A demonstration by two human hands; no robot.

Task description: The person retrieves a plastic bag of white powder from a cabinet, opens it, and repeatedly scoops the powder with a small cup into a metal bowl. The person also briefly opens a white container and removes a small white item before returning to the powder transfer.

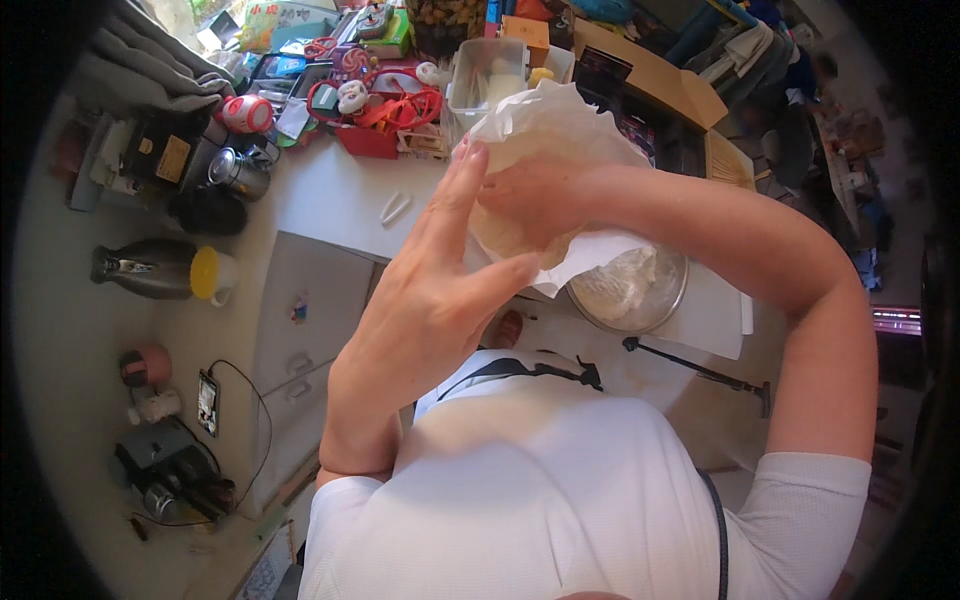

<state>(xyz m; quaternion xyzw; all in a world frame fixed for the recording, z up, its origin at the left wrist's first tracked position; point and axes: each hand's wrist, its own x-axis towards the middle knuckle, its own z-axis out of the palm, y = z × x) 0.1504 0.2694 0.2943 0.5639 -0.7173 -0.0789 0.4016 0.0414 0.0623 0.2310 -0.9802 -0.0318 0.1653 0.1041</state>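
Note:
Over the white worktop, a crinkled white paper (575,125) with a ragged edge curves up like an opened bag. Its inner side looks cream-coloured; what lies deep inside is hidden. My left hand (430,275) grips the near left side of this paper, long fingers along its side and thumb at the lower edge. From the right my arm bends across, and my right hand (535,200) reaches into the hollow of the paper. Its fingertips are shaded and mostly hidden. Just below the paper stands a round metal bowl (672,312) with a pale, floury mass (615,290) in it, partly covered by the paper.
White tongs or a clip (396,209) lie on the worktop (335,200) at left. Behind are a clear plastic tub (485,80), a red box (368,140) with small items, and an open cardboard box (650,75). A dark jug (150,268) and a phone (207,402) are far left.

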